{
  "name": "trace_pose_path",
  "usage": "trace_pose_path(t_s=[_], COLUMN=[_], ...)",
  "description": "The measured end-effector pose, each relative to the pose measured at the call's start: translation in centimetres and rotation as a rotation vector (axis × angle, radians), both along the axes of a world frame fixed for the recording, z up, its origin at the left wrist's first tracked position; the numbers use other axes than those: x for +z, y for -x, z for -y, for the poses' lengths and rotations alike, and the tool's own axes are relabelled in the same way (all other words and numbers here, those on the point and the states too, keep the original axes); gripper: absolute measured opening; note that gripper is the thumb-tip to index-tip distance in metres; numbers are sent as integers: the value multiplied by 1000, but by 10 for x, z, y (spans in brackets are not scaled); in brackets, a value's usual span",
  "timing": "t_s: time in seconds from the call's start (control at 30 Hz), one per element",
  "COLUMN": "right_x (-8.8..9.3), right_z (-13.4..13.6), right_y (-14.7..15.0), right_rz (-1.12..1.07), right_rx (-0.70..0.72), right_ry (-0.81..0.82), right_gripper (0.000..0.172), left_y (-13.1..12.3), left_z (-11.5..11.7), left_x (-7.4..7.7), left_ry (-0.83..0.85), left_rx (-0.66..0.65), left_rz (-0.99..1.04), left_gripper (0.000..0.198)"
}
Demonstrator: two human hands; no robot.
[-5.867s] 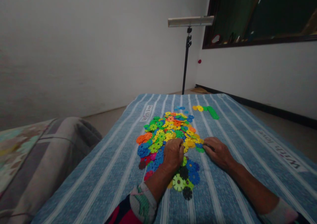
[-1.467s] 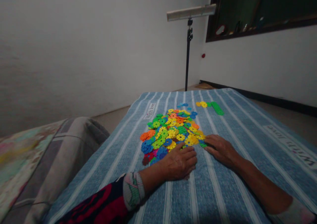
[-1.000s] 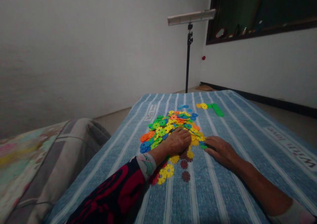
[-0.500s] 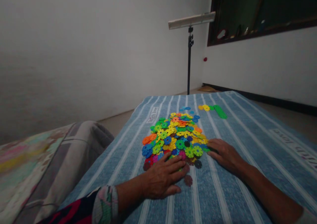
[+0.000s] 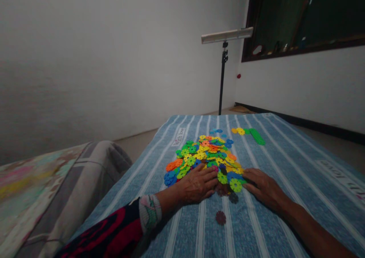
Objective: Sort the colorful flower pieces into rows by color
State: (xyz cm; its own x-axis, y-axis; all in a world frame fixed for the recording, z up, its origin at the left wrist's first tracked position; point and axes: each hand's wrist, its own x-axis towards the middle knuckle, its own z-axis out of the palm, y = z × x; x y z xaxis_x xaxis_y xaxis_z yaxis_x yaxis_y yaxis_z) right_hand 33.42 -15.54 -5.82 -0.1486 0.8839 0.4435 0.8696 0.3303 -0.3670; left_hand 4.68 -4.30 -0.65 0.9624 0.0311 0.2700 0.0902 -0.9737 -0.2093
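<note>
A heap of colourful flower-shaped plastic discs [image 5: 203, 151] lies on a blue striped cloth [image 5: 194, 227]. My left hand [image 5: 196, 185] rests flat over the near left part of the heap, fingers stretched to the right, hiding the discs under it. At the heap's right edge, my right hand [image 5: 262, 185] lies with its fingers extended, fingertips touching the outer discs by a green disc [image 5: 235, 185]. One dark brown disc [image 5: 220, 217] lies apart on the cloth, nearer to me than the heap.
Beyond the heap lie a green strip [image 5: 257, 136], a yellow disc [image 5: 241, 131] and a few blue discs [image 5: 218, 131]. A black stand [image 5: 221, 79] with a light bar [image 5: 227, 35] rises behind the table. To the left is a cloth-covered surface [image 5: 102, 166].
My left hand has slid forward from the heap's near edge onto the discs, covering more of them. My right hand remains at the right edge. The camera view has tilted slightly.
</note>
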Motion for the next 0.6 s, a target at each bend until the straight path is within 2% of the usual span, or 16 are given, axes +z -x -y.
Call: trace_pose_path(t_s=[0.1, 0.2, 0.3, 0.43, 0.6], right_x=[1, -2, -7, -10, -7], right_z=[1, 1, 1, 0, 0], right_y=[2, 2, 1, -1, 1], right_rz=[1, -7, -1, 14, 19], right_rx=[-17, -31, -38, -36, -44], right_ry=[-4, -23, -48, -48, -51], right_gripper=[21, 22, 24, 24, 24], left_y=[-10, -20, -30, -42, -51], left_z=[14, 36, 45, 25, 1], left_x=[2, -1, -6, -5, 0], left_ry=[24, 62, 42, -13, -71], left_rx=[11, -149, -255, -185, -112], left_rz=[60, 4, -58, -44, -21], left_gripper=[37, 47, 41, 29, 25])
